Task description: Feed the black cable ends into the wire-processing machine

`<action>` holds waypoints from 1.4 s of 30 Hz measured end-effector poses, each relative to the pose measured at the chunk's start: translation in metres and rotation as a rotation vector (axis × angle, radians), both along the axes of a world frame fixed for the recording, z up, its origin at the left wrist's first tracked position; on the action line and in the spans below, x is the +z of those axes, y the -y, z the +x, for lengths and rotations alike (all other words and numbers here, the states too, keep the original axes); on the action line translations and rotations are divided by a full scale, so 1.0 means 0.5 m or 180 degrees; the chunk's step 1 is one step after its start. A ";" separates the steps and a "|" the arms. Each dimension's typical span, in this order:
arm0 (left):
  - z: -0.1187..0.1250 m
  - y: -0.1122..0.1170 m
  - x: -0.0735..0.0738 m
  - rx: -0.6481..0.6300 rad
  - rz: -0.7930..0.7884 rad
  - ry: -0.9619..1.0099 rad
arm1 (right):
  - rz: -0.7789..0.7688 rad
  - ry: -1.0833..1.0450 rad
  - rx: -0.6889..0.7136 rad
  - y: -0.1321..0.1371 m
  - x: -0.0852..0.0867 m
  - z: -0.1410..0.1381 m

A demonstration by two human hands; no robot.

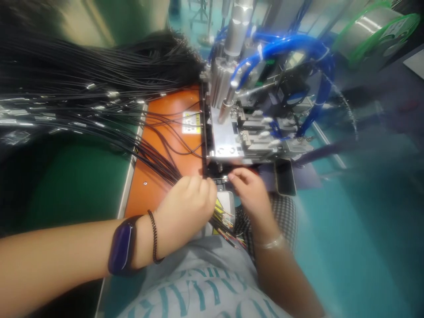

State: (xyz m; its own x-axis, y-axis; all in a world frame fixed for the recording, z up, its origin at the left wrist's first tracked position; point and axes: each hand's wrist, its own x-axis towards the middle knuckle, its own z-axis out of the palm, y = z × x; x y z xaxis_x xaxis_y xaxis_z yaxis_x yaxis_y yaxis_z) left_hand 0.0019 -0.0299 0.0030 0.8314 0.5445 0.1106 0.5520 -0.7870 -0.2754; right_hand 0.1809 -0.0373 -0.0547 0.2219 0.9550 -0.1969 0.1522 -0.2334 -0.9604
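My left hand is closed in a fist around a bunch of thin black wires that fan out to the left over an orange panel. A dark wristband and a beaded bracelet sit on that wrist. My right hand pinches something small at the front edge of a metal machine; what its fingertips hold is too small to make out. Both hands meet just below the machine's silver plate. Coloured wire ends show beneath my left hand.
A large mass of black cables with metal terminals lies across the left. Blue air hoses loop over the machine. A green bench surface is at left, a teal floor at right, and a wire reel at the top right.
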 end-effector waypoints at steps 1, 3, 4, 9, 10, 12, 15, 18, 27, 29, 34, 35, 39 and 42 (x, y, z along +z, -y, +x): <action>0.000 -0.001 0.000 -0.0019 0.0007 0.0010 | -0.0012 -0.0001 0.0029 -0.002 0.001 -0.002; 0.001 -0.004 0.001 -0.0039 0.0011 0.0034 | -0.0086 -0.0023 0.0077 -0.005 0.003 -0.004; 0.002 -0.005 0.002 -0.0044 0.0009 0.0041 | -0.0160 -0.0069 0.0100 -0.006 0.004 -0.005; 0.002 -0.012 0.010 -0.0014 -0.0152 0.0069 | -0.0569 -0.0430 0.0088 -0.015 0.008 -0.006; 0.001 -0.015 0.014 0.0000 -0.0213 0.0081 | -0.0598 -0.0395 0.0086 -0.014 0.011 -0.006; -0.001 -0.022 0.023 0.0016 -0.0385 0.0071 | -0.0481 -0.0078 0.0031 -0.008 0.018 -0.004; -0.003 -0.032 0.034 0.0047 -0.0669 -0.0019 | 0.0343 0.0716 0.0012 0.019 0.038 0.001; -0.004 -0.035 0.040 0.0071 -0.0803 -0.0062 | 0.1606 0.1142 0.0961 0.054 0.055 0.008; 0.000 -0.035 0.040 0.0152 -0.1084 -0.0242 | 0.2418 0.1009 0.1385 0.077 0.031 0.010; 0.001 -0.035 0.043 0.0185 -0.1131 -0.0281 | 0.2458 0.1034 0.1405 0.072 0.027 0.010; 0.002 -0.035 0.046 0.0269 -0.1218 -0.0307 | 0.2468 0.1054 0.1209 0.069 0.022 0.015; 0.002 -0.035 0.046 0.0273 -0.1243 -0.0305 | 0.2486 0.1054 0.1198 0.069 0.021 0.015; 0.001 -0.034 0.043 0.0268 -0.1359 -0.0325 | 0.2585 0.1070 0.1309 0.069 0.018 0.013; -0.001 -0.034 0.043 0.0313 -0.1431 -0.0340 | 0.2616 0.1053 0.1298 0.067 0.018 0.008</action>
State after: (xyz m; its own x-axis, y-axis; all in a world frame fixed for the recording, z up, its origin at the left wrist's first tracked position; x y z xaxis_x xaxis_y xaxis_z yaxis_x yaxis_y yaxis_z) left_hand 0.0011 -0.0130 0.0247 0.7675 0.5955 -0.2375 0.6170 -0.7867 0.0213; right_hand 0.1848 -0.0710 -0.0457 -0.2321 0.7825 0.5779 0.3640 0.6208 -0.6944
